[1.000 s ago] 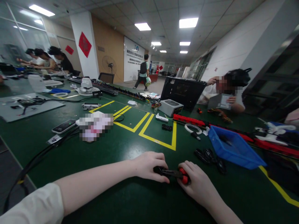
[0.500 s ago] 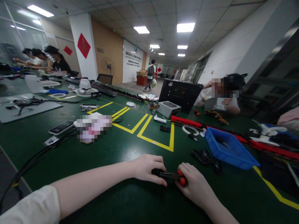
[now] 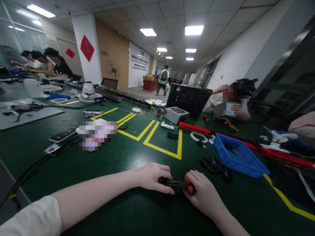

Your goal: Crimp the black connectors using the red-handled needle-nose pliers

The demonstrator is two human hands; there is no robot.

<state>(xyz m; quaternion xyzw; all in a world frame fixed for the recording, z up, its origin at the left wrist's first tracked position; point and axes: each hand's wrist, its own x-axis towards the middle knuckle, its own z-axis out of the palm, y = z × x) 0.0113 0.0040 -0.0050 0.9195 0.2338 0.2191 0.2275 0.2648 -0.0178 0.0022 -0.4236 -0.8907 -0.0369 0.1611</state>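
Observation:
Both my hands rest on the green table (image 3: 128,154) near its front edge. My right hand (image 3: 200,195) is closed around the red handles of a pair of pliers (image 3: 183,185). The dark jaws of the pliers reach left to my left hand (image 3: 154,177), whose fingers are curled over a small black part (image 3: 162,180) at the jaw tips. The part is mostly hidden under my fingers.
A blue bin (image 3: 240,157) and loose black parts (image 3: 214,165) lie to the right. Yellow tape lines (image 3: 162,149), a phone (image 3: 62,134), black cables (image 3: 36,165), a power supply (image 3: 176,114) and a black computer case (image 3: 189,98) are farther back. A person (image 3: 236,98) sits at the far right; others sit at the far left.
My hands keep their hold on the pliers and the part. The view has shifted slightly, and a person at the back has walked farther away.

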